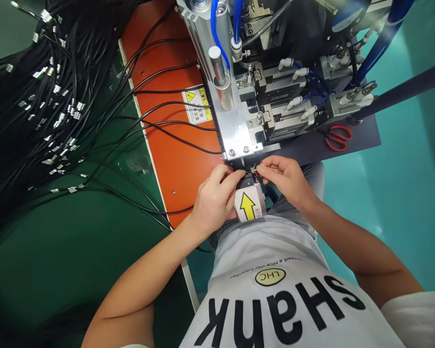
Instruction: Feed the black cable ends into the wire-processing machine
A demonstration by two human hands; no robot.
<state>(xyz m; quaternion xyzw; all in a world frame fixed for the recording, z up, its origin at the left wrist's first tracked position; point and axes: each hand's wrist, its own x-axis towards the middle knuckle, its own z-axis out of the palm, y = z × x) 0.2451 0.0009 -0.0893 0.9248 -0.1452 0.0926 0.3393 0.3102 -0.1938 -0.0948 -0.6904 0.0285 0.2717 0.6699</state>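
My left hand (216,195) pinches the end of a black cable (179,211) that runs in from the left over the orange machine plate (181,183). Across from it, my right hand (284,180) has thumb and forefinger closed on the thin coloured wires (254,171) coming out of that cable end. Both hands are at the near end of the machine's metal feed track (242,145). Just below the fingertips is a pale block with a yellow arrow (248,207). The fingertips partly hide the wire tips.
A large bundle of black cables with silvery ends (58,116) covers the green table (87,251) on the left. Pneumatic cylinders (286,121) with blue hoses stand ahead. Red-handled scissors (338,138) lie on a dark plate to the right. Several cables cross the orange plate beside a warning label (197,106).
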